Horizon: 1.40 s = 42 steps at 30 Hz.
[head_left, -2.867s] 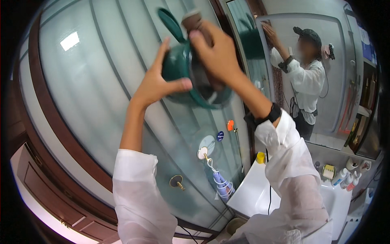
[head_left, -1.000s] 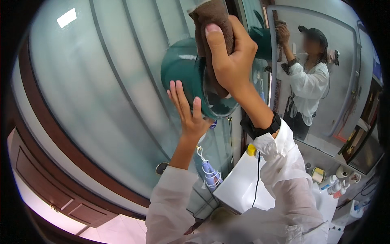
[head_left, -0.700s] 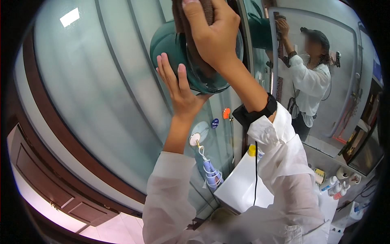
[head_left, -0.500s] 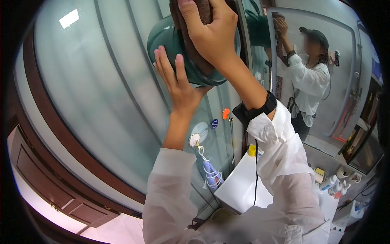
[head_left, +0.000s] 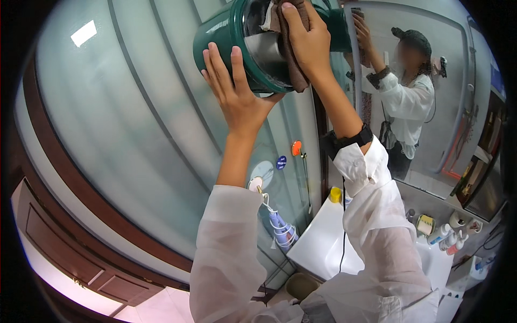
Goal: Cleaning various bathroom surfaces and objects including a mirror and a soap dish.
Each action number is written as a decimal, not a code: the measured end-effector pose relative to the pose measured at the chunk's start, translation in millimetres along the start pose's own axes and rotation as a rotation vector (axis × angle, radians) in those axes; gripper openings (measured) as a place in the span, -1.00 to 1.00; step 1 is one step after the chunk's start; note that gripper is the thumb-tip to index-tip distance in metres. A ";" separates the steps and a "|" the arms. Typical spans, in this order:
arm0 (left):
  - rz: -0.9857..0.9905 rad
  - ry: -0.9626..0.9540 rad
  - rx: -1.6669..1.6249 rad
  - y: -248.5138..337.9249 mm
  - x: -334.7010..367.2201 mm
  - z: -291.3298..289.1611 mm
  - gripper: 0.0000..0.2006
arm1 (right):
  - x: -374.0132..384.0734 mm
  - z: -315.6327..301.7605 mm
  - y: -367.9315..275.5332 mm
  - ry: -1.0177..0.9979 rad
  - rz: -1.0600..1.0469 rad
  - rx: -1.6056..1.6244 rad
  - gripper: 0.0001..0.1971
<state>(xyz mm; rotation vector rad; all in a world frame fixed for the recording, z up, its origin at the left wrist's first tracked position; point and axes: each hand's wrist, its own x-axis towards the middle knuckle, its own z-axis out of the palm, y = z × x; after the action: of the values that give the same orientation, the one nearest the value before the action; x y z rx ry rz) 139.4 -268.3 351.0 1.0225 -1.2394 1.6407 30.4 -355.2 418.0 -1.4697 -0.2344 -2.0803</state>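
Observation:
A dark green round container (head_left: 218,46) with a shiny, steel-like face (head_left: 265,51) is held up in front of the frosted glass; its top runs out of view. My left hand (head_left: 237,97) supports it from below, fingers spread along the green side and thumb under the lower edge. Folded in my right hand (head_left: 309,46) is a brown cloth (head_left: 293,67), pressed against the shiny face near the rim. A pale flap shows at the cloth's upper edge. Part of the container lies hidden behind the cloth and my right hand.
Ribbed frosted glass panels (head_left: 145,134) fill the left. A mirror (head_left: 452,64) at right reflects a person. Below are a white basin (head_left: 323,237) with a yellow-capped item (head_left: 335,195), several bottles (head_left: 447,239), and a hook (head_left: 258,184) with a purple corded appliance (head_left: 283,229).
The container has risen and turned, showing more of its shiny face. My right hand has moved with the cloth to the right and down; my left hand has risen slightly.

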 end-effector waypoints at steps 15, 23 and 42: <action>0.021 0.034 -0.016 -6.5 12.8 -9.1 0.17 | 7.4 10.0 -16.6 -0.051 -0.073 0.065 -0.70; 0.038 0.038 0.012 -1.6 -10.3 -9.1 0.08 | -13.0 4.8 -5.0 0.006 -0.136 0.002 -0.69; 0.049 0.044 0.003 3.0 -30.7 -17.5 0.02 | -35.5 1.2 15.8 -0.042 -0.044 -0.043 -0.60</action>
<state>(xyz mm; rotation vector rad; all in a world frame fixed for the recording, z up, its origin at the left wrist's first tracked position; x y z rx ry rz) 144.7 -255.9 318.1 0.9597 -1.2420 1.6942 48.0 -355.1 383.4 -1.5478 -0.2421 -2.1025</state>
